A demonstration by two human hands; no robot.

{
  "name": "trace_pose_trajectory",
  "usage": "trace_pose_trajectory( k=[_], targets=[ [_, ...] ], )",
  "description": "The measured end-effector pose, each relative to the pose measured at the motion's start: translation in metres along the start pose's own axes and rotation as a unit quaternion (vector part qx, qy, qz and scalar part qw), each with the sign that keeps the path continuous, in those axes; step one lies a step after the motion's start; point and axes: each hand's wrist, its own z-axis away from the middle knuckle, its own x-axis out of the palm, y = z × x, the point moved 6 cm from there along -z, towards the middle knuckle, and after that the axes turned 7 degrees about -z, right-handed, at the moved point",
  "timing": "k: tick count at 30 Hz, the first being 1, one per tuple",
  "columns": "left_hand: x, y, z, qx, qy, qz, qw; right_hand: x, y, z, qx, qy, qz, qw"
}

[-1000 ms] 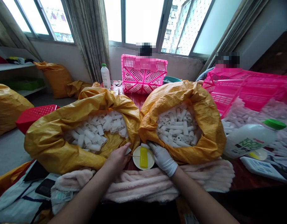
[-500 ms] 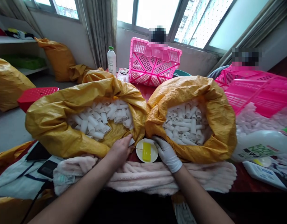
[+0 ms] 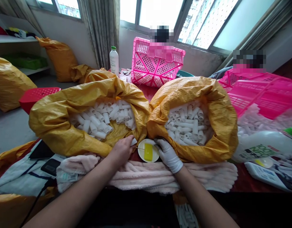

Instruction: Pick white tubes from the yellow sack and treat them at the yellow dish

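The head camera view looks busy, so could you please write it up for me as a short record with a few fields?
Left hand: bare, pinching a small white piece
Right hand: white-gloved, beside the plate
Between the hands: white plate with a yellow sponge and a thin stick
In front: pink fleece towel
Either side: two yellow woven sacks, full of white tubes
Beyond: pink plastic crate, white plastic bottle
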Motion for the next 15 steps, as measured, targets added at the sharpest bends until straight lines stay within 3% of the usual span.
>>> trace_pose_trajectory(
  k=[8, 15],
  targets=[
    [-0.0020, 0.0019, -0.0010, -0.004, -0.034, 0.011, 0.999, -0.0011, -0.0021, -0.0013, 0.019, 0.011, 0.030, 0.999],
    [-0.0021, 0.0007, -0.0021, -0.023, -0.052, 0.041, 0.998, -0.0049, -0.0115, 0.0003, -0.028, 0.022, 0.005, 0.999]
  ],
)
